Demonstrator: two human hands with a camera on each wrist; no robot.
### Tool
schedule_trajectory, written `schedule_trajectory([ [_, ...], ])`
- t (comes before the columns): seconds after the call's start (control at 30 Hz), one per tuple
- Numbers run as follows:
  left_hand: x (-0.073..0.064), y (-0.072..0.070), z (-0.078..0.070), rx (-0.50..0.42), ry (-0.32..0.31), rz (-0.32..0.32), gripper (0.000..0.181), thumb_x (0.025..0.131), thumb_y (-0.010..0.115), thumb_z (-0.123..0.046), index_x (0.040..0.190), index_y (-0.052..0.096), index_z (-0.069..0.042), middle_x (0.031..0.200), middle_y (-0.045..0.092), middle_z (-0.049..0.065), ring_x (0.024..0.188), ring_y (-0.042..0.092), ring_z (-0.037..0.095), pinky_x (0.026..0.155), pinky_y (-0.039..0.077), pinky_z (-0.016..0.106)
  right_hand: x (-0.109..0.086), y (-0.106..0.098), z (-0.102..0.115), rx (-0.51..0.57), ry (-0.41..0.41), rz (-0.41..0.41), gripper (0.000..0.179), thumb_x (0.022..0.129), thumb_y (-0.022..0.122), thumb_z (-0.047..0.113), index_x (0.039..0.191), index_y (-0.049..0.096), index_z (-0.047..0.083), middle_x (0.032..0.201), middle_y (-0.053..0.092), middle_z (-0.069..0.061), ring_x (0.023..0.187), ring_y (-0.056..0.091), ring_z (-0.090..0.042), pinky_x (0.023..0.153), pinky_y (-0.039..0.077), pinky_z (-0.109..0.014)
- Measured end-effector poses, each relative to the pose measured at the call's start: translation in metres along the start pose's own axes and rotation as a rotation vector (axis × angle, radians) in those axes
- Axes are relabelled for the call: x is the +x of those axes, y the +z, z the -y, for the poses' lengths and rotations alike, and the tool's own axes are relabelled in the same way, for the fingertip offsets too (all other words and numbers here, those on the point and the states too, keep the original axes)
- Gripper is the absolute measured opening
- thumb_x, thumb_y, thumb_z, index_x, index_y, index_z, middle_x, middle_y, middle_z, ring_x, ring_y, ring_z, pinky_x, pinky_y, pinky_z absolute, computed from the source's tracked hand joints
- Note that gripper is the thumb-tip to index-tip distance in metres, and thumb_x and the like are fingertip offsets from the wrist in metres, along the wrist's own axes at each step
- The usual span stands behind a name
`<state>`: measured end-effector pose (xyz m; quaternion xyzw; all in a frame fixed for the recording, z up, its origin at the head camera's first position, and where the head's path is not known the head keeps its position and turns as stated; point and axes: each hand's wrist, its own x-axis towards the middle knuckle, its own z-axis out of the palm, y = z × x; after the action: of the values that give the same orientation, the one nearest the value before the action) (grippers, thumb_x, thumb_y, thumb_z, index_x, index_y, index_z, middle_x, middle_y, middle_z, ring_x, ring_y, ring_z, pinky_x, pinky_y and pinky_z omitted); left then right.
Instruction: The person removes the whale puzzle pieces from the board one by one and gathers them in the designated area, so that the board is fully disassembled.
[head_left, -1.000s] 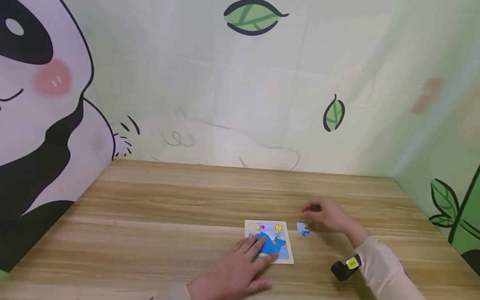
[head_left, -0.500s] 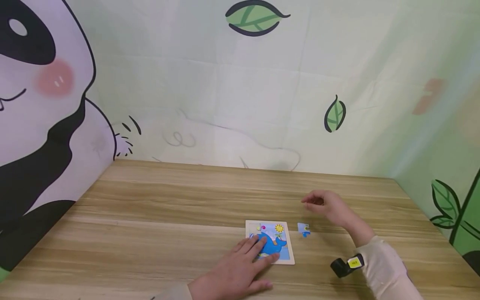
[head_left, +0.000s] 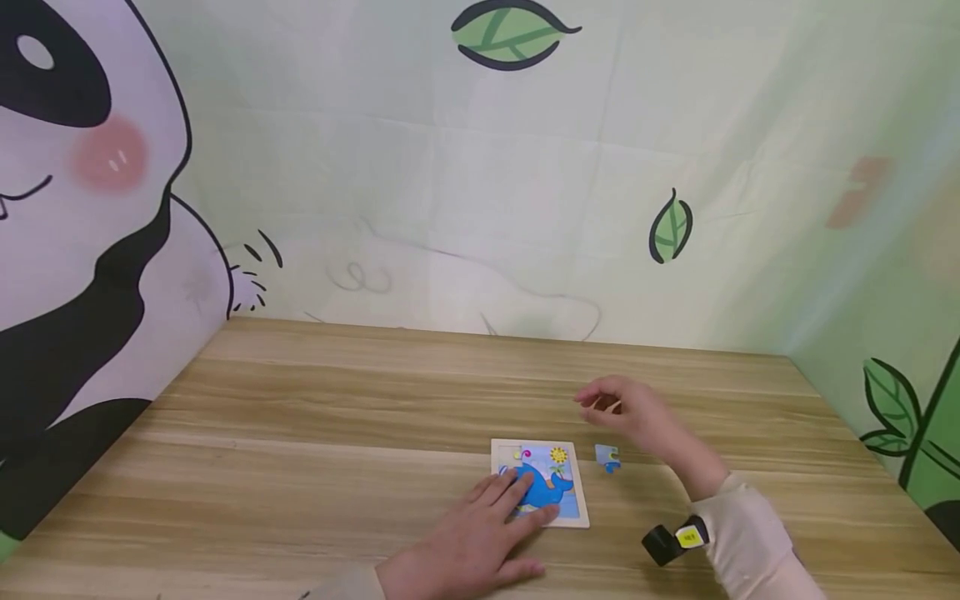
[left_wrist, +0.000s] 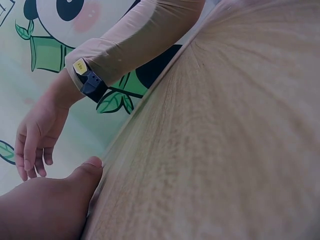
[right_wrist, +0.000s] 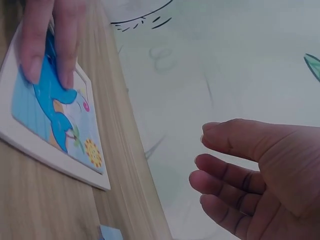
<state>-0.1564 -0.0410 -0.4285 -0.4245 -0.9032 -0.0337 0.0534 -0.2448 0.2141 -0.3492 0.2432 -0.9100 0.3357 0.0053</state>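
Observation:
A small jigsaw puzzle (head_left: pixel 551 493) with a blue whale and a yellow sun lies flat in a pale frame on the table. My left hand (head_left: pixel 468 533) rests over its lower left part, fingers spread and straight, covering some of the picture. A pale patch shows near the puzzle's upper left corner. Right of the frame lies a loose light-blue jigsaw piece (head_left: pixel 607 457). My right hand (head_left: pixel 618 407) hovers above and behind that piece. In the right wrist view, the fingers of the right hand (right_wrist: pixel 240 175) are loosely bent, with nothing between thumb and fingertips.
The wood-grain table (head_left: pixel 300 400) runs back to a printed cloth wall (head_left: pixel 510 183) with leaves and a panda (head_left: pixel 97 233). A black wrist camera (head_left: pixel 663 543) with a yellow label sits below the right sleeve (head_left: pixel 750 533).
My right hand has risen away from beside the loose jigsaw piece, then shifted left toward the puzzle. The left hand and the puzzle have stayed in place.

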Motion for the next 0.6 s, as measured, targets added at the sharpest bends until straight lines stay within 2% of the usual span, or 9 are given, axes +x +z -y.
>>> schedule_trajectory([
  [0.1, -0.001, -0.002, 0.0, -0.003, 0.003, 0.0, 0.061, 0.098, 0.023, -0.063, 0.15, 0.032, -0.032, 0.155, 0.035, 0.011, 0.143, 0.033, 0.03, 0.114, 0.032, 0.045, 0.002, 0.006, 0.004, 0.005, -0.017, 0.02, 0.022, 0.091, 0.064, 0.013, 0.11, 0.066, 0.001, 0.105, 0.069, -0.014, 0.09, 0.062, -0.017, 0.08, 0.051, -0.027],
  [0.27, 0.002, -0.007, 0.001, -0.031, -0.009, 0.044, 0.064, 0.096, 0.023, -0.065, 0.151, 0.028, -0.032, 0.156, 0.033, 0.011, 0.144, 0.031, 0.03, 0.115, 0.031, 0.045, 0.005, 0.013, 0.005, -0.004, -0.055, 0.052, 0.021, 0.091, 0.064, 0.011, 0.109, 0.066, 0.0, 0.103, 0.07, -0.013, 0.09, 0.063, -0.017, 0.079, 0.051, -0.026],
  [0.6, 0.007, -0.014, -0.001, 0.022, -0.014, 0.064, 0.066, 0.095, 0.027, -0.066, 0.149, 0.035, -0.028, 0.153, 0.038, 0.011, 0.142, 0.035, 0.029, 0.115, 0.032, 0.044, 0.008, 0.027, 0.009, -0.007, -0.118, 0.099, 0.018, 0.089, 0.064, 0.006, 0.106, 0.067, -0.002, 0.099, 0.069, -0.014, 0.087, 0.063, -0.017, 0.076, 0.053, -0.025],
])
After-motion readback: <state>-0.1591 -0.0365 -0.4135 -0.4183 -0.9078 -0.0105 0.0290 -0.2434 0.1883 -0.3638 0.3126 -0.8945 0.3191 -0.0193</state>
